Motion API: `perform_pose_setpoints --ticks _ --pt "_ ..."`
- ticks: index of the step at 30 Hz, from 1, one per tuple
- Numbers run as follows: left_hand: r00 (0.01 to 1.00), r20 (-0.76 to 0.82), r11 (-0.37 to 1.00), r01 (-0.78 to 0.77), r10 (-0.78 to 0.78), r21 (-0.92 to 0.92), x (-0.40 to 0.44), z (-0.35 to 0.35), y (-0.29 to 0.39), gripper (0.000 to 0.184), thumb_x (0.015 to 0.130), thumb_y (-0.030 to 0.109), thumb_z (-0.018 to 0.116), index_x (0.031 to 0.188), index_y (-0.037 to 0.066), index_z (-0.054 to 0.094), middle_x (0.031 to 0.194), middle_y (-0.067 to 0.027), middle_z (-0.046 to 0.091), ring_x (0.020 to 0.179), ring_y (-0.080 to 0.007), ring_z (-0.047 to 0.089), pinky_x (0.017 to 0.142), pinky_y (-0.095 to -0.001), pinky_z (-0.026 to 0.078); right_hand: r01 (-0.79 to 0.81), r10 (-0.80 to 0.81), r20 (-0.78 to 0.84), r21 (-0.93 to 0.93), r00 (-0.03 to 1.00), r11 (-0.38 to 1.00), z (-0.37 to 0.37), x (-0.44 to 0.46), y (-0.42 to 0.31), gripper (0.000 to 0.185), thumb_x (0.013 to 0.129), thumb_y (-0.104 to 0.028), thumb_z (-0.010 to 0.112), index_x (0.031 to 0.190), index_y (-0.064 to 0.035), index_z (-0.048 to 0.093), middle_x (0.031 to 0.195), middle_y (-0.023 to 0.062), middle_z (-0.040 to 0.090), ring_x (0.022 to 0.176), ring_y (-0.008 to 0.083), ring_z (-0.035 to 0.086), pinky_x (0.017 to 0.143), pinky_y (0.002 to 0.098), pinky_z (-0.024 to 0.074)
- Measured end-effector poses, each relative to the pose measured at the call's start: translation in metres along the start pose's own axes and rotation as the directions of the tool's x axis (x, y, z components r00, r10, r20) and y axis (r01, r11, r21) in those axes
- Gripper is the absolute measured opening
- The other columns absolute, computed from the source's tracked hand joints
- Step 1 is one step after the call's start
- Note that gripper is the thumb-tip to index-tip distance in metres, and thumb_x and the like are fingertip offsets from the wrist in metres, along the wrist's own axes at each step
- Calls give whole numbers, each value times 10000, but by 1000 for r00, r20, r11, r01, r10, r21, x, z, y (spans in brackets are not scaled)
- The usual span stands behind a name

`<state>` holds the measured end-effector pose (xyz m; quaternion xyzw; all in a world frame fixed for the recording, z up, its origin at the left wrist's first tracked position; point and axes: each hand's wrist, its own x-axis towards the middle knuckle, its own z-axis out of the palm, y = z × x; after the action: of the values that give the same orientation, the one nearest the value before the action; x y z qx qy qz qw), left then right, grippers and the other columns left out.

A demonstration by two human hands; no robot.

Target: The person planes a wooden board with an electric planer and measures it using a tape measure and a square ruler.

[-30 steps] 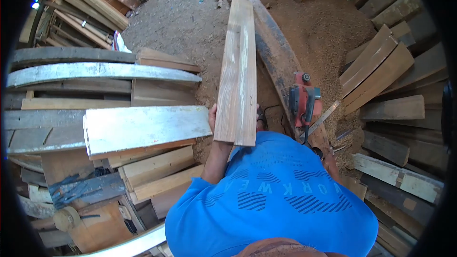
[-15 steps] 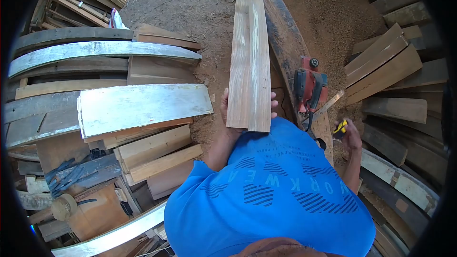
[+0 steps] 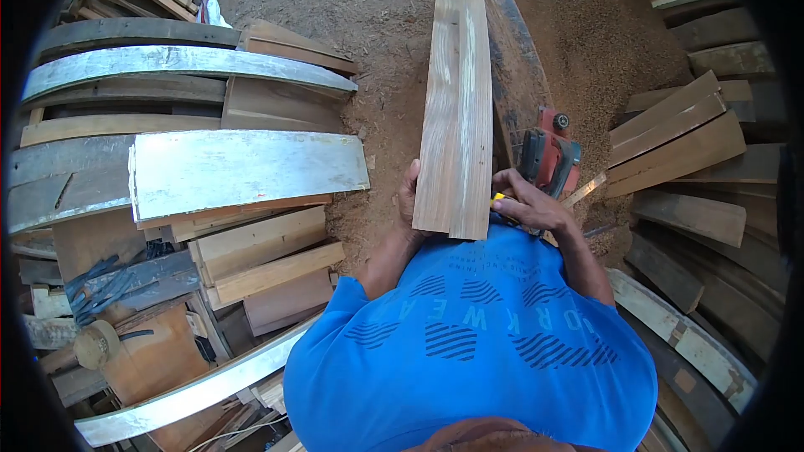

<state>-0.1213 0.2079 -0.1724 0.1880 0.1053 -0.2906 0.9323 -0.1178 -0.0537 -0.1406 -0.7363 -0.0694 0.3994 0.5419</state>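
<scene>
A long wooden board point(image 3: 456, 109), made of two strips side by side with pale streaks, points away from my chest. My left hand point(image 3: 408, 194) grips its near end from the left and below; most of those fingers are hidden under the wood. Close to the board's right edge, my right hand point(image 3: 536, 202) is closed around a small yellow tape measure point(image 3: 499, 197), largely covered by the fingers. Whether the tape measure touches the board I cannot tell. A red electric planer point(image 3: 553, 155) rests just beyond my right hand.
The planer sits on a long wooden bench beam point(image 3: 521, 67) running away from me. Stacked planks and a white-painted board point(image 3: 251, 172) fill the left side. More planks point(image 3: 678, 146) lie at the right, and sawdust point(image 3: 586, 33) covers the ground.
My right hand has come in from the far right with the tape measure to the board's near right edge. The board has shifted slightly right in view, still in my left hand.
</scene>
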Motion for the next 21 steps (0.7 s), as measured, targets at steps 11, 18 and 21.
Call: perform_pose_setpoints --ticks 11,18,21 --pt "992 121 999 28 -24 -26 2 12 0 1006 901 714 538 1584 29 262 1470 -290 477 1298 -497 539 1084 -598 466 10 -3 43 -172 999 985 -9 -20 0 568 980 -399 596 1389 -24 471 1181 149 622 1037 231 616 905 400 507" --pt "987 155 995 57 -43 -84 2 13 -1 1035 888 767 513 1603 76 225 1493 -282 440 1298 -530 521 1048 -681 458 -204 211 30 -168 977 965 -81 -110 16 331 1004 -282 580 1248 -66 636 875 39 585 776 135 552 674 317 470" --pt "985 153 988 94 -75 -119 1 19 -4 1046 884 791 499 1600 78 230 1486 -287 442 1295 -533 518 1031 -701 459 -214 198 -141 -117 970 970 -84 -122 2 302 1000 -256 560 1223 -71 648 836 20 561 716 124 533 619 312 457"
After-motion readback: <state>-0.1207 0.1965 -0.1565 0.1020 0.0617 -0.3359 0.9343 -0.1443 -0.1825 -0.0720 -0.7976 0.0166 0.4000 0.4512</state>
